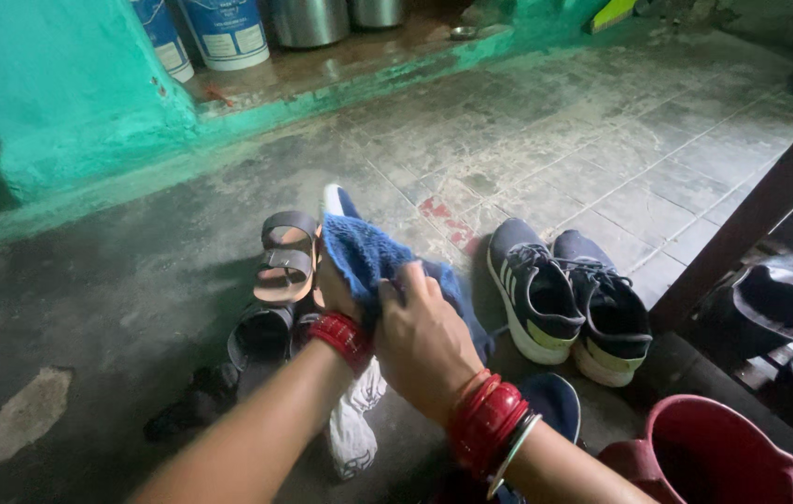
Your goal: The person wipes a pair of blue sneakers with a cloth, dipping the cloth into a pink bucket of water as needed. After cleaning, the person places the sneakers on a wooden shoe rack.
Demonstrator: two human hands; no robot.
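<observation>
1. The person crouches over the tiled floor (pixel 602 168), both arms reaching out in front, red bangles on each wrist.
2. The left hand (pixel 339 297) props up a blue shoe (pixel 339 201) by its side; only its white toe shows above the cloth. The fingers are mostly hidden, so how tightly they close is hard to tell, but they appear wrapped on the shoe.
3. The right hand (pixel 423 338) is clenched on a blue towel cloth (pixel 364 257), pressing it against the shoe's upper.
4. The cloth looks soft, floppy and light; bunched in the fist seems the surest hold. The shoe looks stiffer at the sole, so gripping there should steady it.
5. Just left lie grey sandals (pixel 286 257); to the right sits a pair of dark sneakers (pixel 569 299), near but apart.
6. A red bucket (pixel 709 453) stands at the lower right, and white tubs (pixel 219 28) sit on the green ledge.
</observation>
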